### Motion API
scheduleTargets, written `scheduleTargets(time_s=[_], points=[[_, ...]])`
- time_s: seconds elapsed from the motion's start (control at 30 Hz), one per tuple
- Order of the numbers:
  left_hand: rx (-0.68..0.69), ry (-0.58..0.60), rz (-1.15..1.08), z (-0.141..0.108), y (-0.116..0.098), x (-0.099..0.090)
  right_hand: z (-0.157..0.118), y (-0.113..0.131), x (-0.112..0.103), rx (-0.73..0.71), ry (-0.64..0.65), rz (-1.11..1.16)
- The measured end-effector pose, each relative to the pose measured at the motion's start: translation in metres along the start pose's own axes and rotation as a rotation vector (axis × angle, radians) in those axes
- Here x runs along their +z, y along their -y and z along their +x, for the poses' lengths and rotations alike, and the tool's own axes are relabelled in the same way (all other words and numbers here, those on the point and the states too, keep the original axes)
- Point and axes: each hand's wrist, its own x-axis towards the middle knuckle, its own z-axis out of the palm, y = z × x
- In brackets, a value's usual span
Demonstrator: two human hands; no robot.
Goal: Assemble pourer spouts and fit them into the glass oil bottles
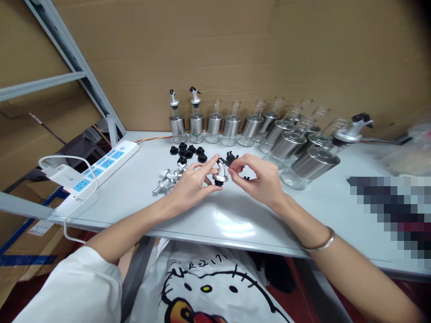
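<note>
My left hand (197, 181) grips a silver bottle pourer (220, 172) with a black ribbed stopper at its base, held upright above the table. At the spout's top, my right hand (257, 175) pinches a small black flip cap (225, 162) that touches the pourer. Behind the fingers lies a small pile of black caps (231, 157), partly hidden by my right hand. Silver pourer bodies (166, 180) lie in a heap left of my left hand. Farther back are several black rubber stoppers (188, 153).
Glass bottles with steel sleeves (232, 125) stand along the back and right; three carry pourers, including the nearest right bottle (316, 163). A white power strip (101, 168) with a plugged-in charger lies at the left. A metal rack post (74, 63) rises behind it.
</note>
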Motion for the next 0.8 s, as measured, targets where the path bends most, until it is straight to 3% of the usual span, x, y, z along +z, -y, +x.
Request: scheduleTargets(time_s=[0.23, 0.4, 0.6, 0.8], points=[[-0.078, -0.022, -0.211, -0.001, -0.001, 0.0, 0.0, 0.001, -0.001, 0.01, 0.015, 0.023], [-0.07, -0.046, -0.214, -0.001, 0.001, 0.001, -0.001, -0.002, 0.0, -0.027, -0.007, 0.023], [0.092, -0.097, -0.028, -0.001, 0.002, 0.003, -0.001, -0.01, -0.001, -0.145, 0.136, -0.271], [0.021, -0.028, -0.042, 0.0, -0.002, 0.002, 0.001, -0.01, -0.003, -0.279, 0.179, -0.397]])
